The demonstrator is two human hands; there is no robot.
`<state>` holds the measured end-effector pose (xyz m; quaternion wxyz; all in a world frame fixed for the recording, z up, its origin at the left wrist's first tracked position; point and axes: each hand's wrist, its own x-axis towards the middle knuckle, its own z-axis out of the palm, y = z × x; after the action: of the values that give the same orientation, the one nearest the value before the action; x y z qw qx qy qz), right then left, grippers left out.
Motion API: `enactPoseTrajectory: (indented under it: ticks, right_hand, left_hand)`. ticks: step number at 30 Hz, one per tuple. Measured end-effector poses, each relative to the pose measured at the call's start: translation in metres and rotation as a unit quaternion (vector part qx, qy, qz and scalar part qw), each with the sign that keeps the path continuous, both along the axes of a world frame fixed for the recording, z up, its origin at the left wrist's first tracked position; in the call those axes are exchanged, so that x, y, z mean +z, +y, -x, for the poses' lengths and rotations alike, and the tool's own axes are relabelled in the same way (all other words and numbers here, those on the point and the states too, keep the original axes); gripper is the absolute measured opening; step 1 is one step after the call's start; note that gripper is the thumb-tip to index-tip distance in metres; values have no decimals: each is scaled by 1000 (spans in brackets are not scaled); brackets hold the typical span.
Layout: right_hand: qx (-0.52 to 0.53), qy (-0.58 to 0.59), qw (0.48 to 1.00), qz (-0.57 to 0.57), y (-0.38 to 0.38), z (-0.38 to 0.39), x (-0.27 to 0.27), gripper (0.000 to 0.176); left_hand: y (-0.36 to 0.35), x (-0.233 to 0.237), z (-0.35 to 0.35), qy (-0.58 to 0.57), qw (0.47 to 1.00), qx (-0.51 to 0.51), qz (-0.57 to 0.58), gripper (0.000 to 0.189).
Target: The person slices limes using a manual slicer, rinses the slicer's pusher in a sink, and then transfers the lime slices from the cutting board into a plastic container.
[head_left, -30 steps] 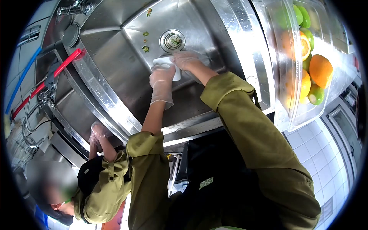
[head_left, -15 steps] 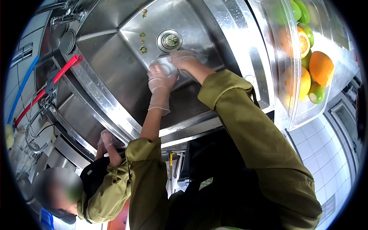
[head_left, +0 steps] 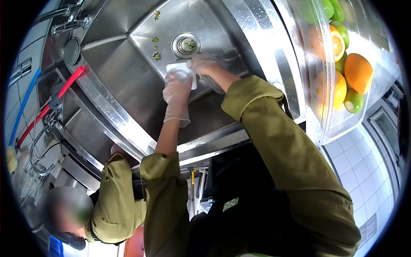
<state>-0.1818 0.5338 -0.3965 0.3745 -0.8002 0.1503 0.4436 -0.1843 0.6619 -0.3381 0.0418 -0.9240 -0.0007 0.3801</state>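
Observation:
A small white square item with a raised round part (head_left: 179, 67) is held over the steel sink (head_left: 141, 90), just below the drain (head_left: 186, 45). Its exact kind I cannot make out. My left hand (head_left: 176, 89), in a clear glove, grips its near left side with fingers bent over it. At its right edge, my gloved right hand (head_left: 204, 67) has its fingers closed; motion blurs the fingertips. Green leafy scraps (head_left: 156, 56) lie on the sink floor left of the drain.
A clear plastic bin (head_left: 327, 124) with oranges (head_left: 358, 73) and green citrus stands right of the sink. At left are a tap (head_left: 70, 26), a red hose (head_left: 64, 92) and a second basin (head_left: 85, 132). A co-worker (head_left: 113, 205) stands at lower left.
The white item shows more fully between my hands, which have shifted slightly. The co-worker's sleeve has moved up toward the second basin, and their gloved hands are now mostly hidden.

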Motion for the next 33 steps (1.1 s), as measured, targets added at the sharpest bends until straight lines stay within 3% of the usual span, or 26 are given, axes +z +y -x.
enactPoseTrajectory:
  ticks: [2,3,6,8,10,13,15,18,20,22,25,29,33]
  right_hand:
    - [0,11,1000,4,-1,-2,3,44]
    - [15,11,1000,6,-1,-2,1,45]
    - [29,5,1000,11,1,-2,-3,47]
    - [-2,-8,1000,14,2,0,-2,48]
    - [5,-15,1000,9,3,-1,-5,44]
    - [37,-12,999,6,1,-2,-2,39]
    - [53,-4,999,-1,7,2,-11,37]
    - [66,-16,998,-1,14,4,-21,36]
    - [79,-48,996,11,11,8,8,38]
    - [64,-64,996,9,16,8,1,38]
    - [64,-52,996,19,20,12,-5,38]
    - [-32,-25,997,70,29,10,1,40]
    - [1,-21,998,66,29,7,1,43]
  left_hand:
    - [16,-31,7,-37,993,-112,14,66]
    - [10,-8,-2,18,952,-303,-25,65]
    - [24,2,5,-106,935,-332,70,67]
    - [13,0,5,-59,989,-130,27,72]
    - [1,-10,-4,11,998,51,-25,76]
    - [21,-28,0,-68,985,-156,41,65]
    - [41,-33,-2,-111,942,-299,107,58]
    - [47,-36,-6,-122,947,-280,103,58]
    - [17,-9,-9,-80,989,-116,47,61]
    - [4,-9,-15,-27,1000,4,0,65]
    - [23,-24,-17,-56,990,-118,49,67]
    - [31,-33,-28,-35,982,-164,91,70]
    - [33,-36,-28,-41,972,-220,76,65]
